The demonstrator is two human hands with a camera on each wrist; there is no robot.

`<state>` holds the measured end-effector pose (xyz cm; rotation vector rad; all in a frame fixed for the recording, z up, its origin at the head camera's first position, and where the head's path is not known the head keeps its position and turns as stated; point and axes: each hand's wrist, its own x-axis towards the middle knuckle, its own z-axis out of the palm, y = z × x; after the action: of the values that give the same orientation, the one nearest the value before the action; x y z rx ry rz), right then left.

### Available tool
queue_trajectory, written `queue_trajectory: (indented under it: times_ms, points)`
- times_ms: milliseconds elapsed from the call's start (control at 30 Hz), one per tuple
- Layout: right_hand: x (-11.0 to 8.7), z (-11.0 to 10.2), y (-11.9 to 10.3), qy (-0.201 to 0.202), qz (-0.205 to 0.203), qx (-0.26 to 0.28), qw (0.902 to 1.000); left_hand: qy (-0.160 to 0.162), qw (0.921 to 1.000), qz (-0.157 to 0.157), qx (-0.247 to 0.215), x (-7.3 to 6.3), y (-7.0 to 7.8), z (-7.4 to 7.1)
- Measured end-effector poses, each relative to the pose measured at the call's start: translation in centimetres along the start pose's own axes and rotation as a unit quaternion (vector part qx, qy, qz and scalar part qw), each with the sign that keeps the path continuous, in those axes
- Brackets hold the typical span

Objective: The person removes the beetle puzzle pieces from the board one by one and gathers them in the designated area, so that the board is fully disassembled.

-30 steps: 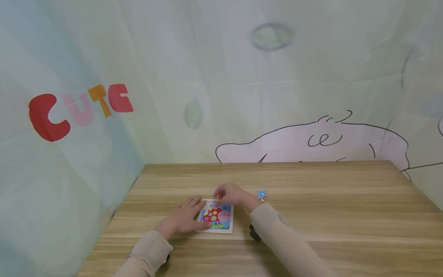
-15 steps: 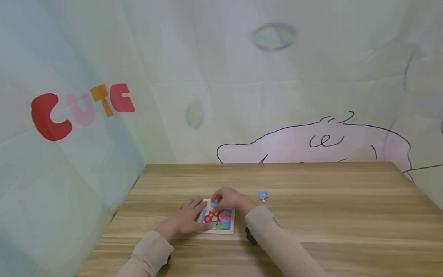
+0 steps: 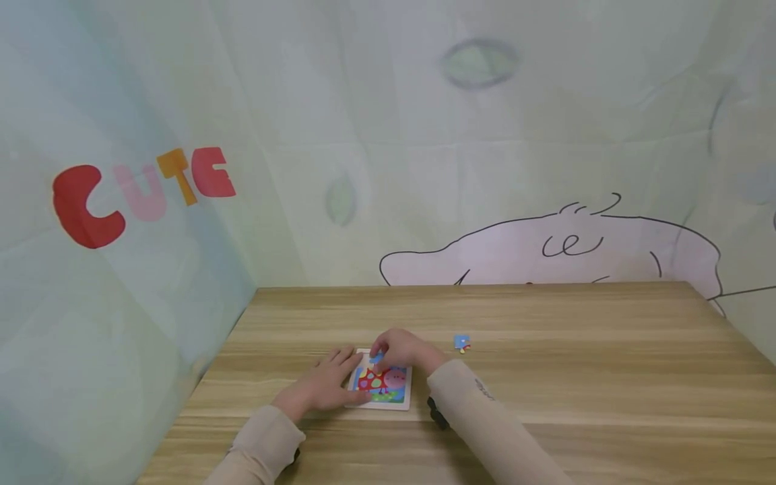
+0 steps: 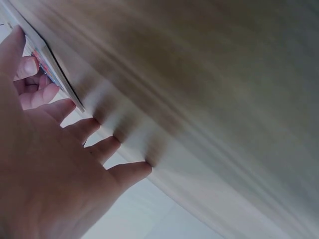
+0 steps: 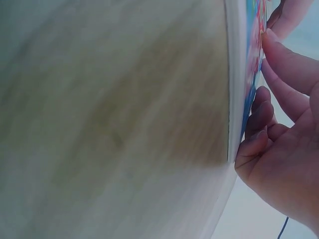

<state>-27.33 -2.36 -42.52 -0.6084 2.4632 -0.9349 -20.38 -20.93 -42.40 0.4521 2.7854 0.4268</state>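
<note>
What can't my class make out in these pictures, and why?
Head view: part of the puzzle, covered by the right hand and left hand.
Head view: whether the right hand pinches a piece, hidden by the hand itself.
Head view: print on the right sleeve, too small to read.
Head view: lower part of the wall drawing, hidden behind the table.
Left wrist view: part of the puzzle, cut off at top left.

Ladybug puzzle [image 3: 383,382] lies flat, blue piece [image 3: 462,342] apart.
</note>
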Motion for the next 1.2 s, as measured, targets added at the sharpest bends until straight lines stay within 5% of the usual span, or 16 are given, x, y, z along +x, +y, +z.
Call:
queue_trajectory:
  times_ms: [1200]
  points:
    - [0.14, 0.06, 0.35, 0.027, -0.01, 0.011, 0.9995, 0.001, 1.0, -0.001, -0.005, 0.19, -0.2, 0.18]
